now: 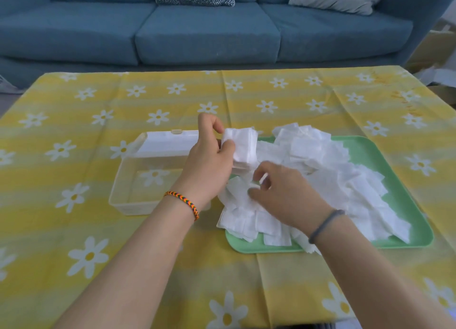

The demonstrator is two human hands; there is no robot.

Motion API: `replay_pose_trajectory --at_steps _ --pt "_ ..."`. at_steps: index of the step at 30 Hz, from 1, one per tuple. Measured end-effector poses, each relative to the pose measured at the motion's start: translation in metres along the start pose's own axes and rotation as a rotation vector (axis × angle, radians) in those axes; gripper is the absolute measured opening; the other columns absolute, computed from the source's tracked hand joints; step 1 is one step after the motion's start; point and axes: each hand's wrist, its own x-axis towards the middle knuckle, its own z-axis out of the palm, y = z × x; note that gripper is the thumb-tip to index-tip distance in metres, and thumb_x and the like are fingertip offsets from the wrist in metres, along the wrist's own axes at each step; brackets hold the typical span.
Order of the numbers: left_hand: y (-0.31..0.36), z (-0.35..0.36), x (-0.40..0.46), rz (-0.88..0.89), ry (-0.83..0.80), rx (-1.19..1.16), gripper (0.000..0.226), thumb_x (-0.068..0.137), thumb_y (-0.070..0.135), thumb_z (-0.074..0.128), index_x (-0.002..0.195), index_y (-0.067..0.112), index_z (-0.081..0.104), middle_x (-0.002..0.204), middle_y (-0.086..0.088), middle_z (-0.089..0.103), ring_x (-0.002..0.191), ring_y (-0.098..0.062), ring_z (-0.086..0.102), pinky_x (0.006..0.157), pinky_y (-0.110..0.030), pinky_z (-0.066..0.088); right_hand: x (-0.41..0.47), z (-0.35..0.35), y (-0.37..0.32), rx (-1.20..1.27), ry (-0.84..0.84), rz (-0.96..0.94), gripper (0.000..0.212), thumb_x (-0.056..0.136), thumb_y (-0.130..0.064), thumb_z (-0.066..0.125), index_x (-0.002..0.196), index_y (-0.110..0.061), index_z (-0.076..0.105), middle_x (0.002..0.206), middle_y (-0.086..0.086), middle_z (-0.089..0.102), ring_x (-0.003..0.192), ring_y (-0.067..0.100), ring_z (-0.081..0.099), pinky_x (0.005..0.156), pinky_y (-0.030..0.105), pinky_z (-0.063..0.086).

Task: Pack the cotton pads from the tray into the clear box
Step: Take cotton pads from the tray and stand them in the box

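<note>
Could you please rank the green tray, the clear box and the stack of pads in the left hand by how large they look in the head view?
1. green tray
2. clear box
3. stack of pads, gripped by the left hand

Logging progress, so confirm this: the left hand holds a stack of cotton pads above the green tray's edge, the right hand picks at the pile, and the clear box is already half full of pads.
One detail is wrong. In the head view the clear box holds no pads; the tablecloth's daisy shows through its bottom. The rest stands: the left hand grips a stack of cotton pads and the right hand picks at the pile on the green tray.
</note>
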Motion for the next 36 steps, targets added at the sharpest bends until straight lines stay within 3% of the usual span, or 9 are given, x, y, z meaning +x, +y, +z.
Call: replay_pose_trajectory --at_steps 6,15,19,22,26,28,31,34,36 --pt "0.000 0.002 0.002 0.002 -0.025 0.002 0.017 0.102 0.010 0.038 0.099 0.021 0.051 0.065 0.002 0.041 0.040 -0.007 0.032 0.041 -0.017 0.026 -0.001 0.017 0.007 -0.147 -0.159 -0.047 0.030 0.094 -0.029 0.051 0.121 -0.039 0.057 0.095 -0.005 0.043 0.090 0.022 0.055 0.071 0.027 0.037" --pt "0.001 -0.001 0.001 -0.098 -0.057 -0.017 0.018 0.093 0.014 0.052 0.100 0.030 0.054 0.099 -0.012 0.069 0.046 -0.008 0.043 0.042 -0.018 0.032 0.006 0.001 0.012 -0.156 0.023 -0.007 0.011 0.080 -0.016 0.063 0.087 -0.013 0.055 0.084 0.005 0.060 0.078 0.026 0.057 0.065 0.034 0.047" --pt "-0.003 -0.002 0.002 -0.099 -0.045 0.001 0.021 0.095 0.012 0.049 0.101 0.031 0.056 0.104 -0.008 0.068 0.052 -0.008 0.045 0.044 -0.017 0.033 0.008 -0.033 0.016 0.159 0.208 0.126 0.017 0.078 -0.007 0.064 0.088 -0.017 0.055 0.075 0.004 0.065 0.065 0.024 0.064 0.051 0.025 0.044" --pt "-0.003 -0.001 0.002 -0.096 -0.056 0.007 0.021 0.095 0.014 0.049 0.100 0.033 0.057 0.104 -0.012 0.067 0.049 -0.010 0.042 0.046 -0.022 0.034 0.005 -0.053 0.005 0.664 0.309 0.183 0.025 0.080 -0.001 0.064 0.102 -0.011 0.059 0.068 0.004 0.064 0.057 0.019 0.064 0.060 0.027 0.056" --pt "0.004 0.002 0.000 -0.118 -0.045 -0.080 0.021 0.097 0.019 0.044 0.095 0.028 0.062 0.074 0.004 0.058 0.055 -0.008 0.048 0.057 -0.032 0.036 0.003 -0.050 -0.021 1.195 0.151 0.158 0.025 0.084 0.002 0.066 0.108 -0.005 0.060 0.081 0.015 0.058 0.070 0.020 0.059 0.065 0.026 0.056" --pt "0.007 0.004 0.001 -0.149 -0.061 -0.134 0.029 0.092 0.034 0.039 0.097 0.018 0.063 0.084 -0.001 0.066 0.083 -0.022 0.062 0.078 -0.042 0.052 0.005 -0.042 -0.028 1.178 0.120 0.146 0.025 0.085 0.001 0.067 0.108 -0.003 0.059 0.082 0.017 0.060 0.075 0.023 0.061 0.068 0.032 0.059" --pt "0.008 0.004 0.002 -0.179 -0.088 -0.168 0.053 0.087 0.052 0.034 0.104 0.005 0.053 0.108 -0.019 0.063 0.103 -0.032 0.063 0.100 -0.058 0.049 0.007 -0.032 -0.031 0.953 0.178 0.136 0.023 0.083 -0.001 0.068 0.102 -0.005 0.058 0.070 0.010 0.065 0.071 0.026 0.065 0.081 0.053 0.059" --pt "0.006 0.004 0.003 -0.178 -0.106 -0.174 0.051 0.090 0.055 0.037 0.104 0.010 0.057 0.097 -0.012 0.065 0.096 -0.029 0.064 0.097 -0.047 0.052 0.006 -0.029 -0.032 0.846 0.216 0.108 0.024 0.081 -0.004 0.070 0.101 -0.008 0.057 0.064 0.004 0.067 0.071 0.034 0.068 0.082 0.058 0.056" --pt "0.004 0.004 0.002 -0.129 -0.091 -0.139 0.030 0.098 0.041 0.045 0.099 0.014 0.058 0.077 -0.001 0.054 0.076 -0.021 0.054 0.074 -0.034 0.045 0.006 -0.030 -0.034 0.816 0.232 0.092 0.024 0.082 -0.006 0.070 0.101 -0.010 0.057 0.066 0.003 0.068 0.079 0.038 0.070 0.082 0.055 0.057"
